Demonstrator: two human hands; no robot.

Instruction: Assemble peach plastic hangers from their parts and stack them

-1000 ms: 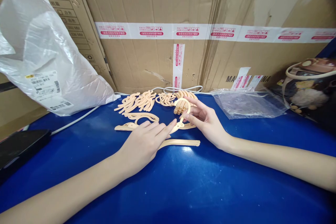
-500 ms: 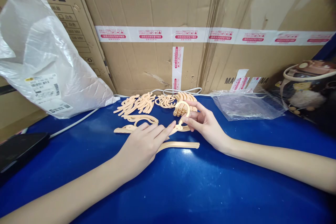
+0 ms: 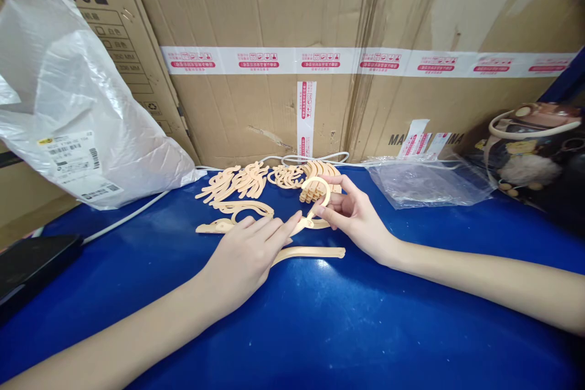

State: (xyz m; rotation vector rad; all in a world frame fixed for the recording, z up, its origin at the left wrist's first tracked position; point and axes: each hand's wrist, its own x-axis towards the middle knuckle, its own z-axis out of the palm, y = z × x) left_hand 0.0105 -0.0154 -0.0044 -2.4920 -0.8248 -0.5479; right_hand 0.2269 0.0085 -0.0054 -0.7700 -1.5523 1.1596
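My right hand (image 3: 359,213) pinches a cream plastic hanger hook (image 3: 326,187) between thumb and fingers, its curve upward. The hook's lower end meets the hanger's centre joint (image 3: 305,222). My left hand (image 3: 247,253) is closed over the hanger from above, its index fingertip at the joint. One hanger arm (image 3: 315,252) sticks out to the right from under that hand; the part in the palm is hidden. Just beyond the left hand lie other hanger pieces (image 3: 247,206), one with a flat end (image 3: 212,228).
Behind the hands are piles of hanger arms (image 3: 251,180), loose hooks (image 3: 286,176) and stacked curved pieces (image 3: 329,169). A clear plastic bag (image 3: 411,186) lies right, a white mailer bag (image 3: 100,116) left. A black device (image 3: 41,265) and a cable (image 3: 128,214) are at left. Cardboard boxes (image 3: 256,109) stand behind.
The view has shifted very slightly, moving the scene a little left. Both hands keep hold of the same hanger parts, with the hook's lower end still at the joint.
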